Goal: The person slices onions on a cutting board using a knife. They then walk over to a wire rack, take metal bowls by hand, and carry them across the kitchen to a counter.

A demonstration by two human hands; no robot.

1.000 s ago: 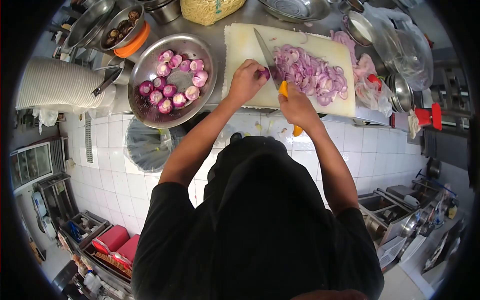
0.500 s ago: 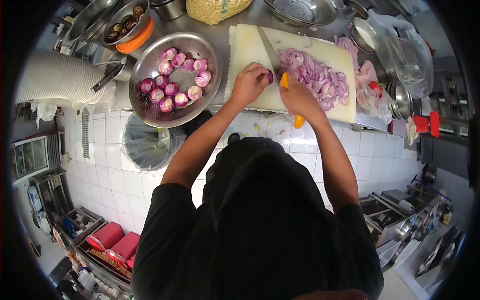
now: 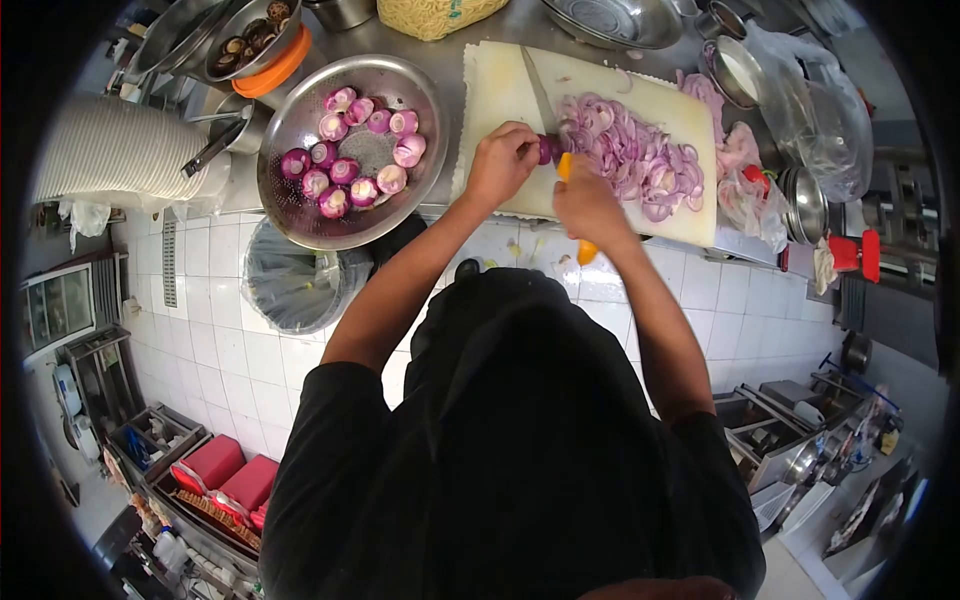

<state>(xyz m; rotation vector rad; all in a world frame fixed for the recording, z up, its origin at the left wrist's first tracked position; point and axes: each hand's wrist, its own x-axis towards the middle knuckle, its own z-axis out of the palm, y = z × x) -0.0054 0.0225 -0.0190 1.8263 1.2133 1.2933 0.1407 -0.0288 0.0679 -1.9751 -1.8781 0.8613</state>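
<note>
On the white cutting board [image 3: 488, 85], my left hand [image 3: 503, 165] has its fingers curled around a red onion [image 3: 545, 150]. My right hand [image 3: 592, 207] grips the yellow handle of a knife [image 3: 540, 90]. The blade points away from me and stands close against the onion's right side; whether it is in the onion I cannot tell. A spread heap of sliced onion [image 3: 635, 155] covers the board right of the blade. To my left, a perforated metal bowl [image 3: 295, 115] holds several peeled red onions [image 3: 344, 171].
A lined bin [image 3: 300, 285] stands on the floor below the bowl. Behind are a bag of noodles [image 3: 435, 18], a metal basin [image 3: 615, 20] and a bowl of mushrooms [image 3: 255, 45]. Plastic bags [image 3: 810, 120] and stacked bowls [image 3: 803, 200] sit at the right; stacked lids or plates [image 3: 120, 160] at the left.
The knife and my right hand have shifted slightly left and nearer the onion. My left hand stays on the onion, more of which now shows. The whole view has shifted a little.
</note>
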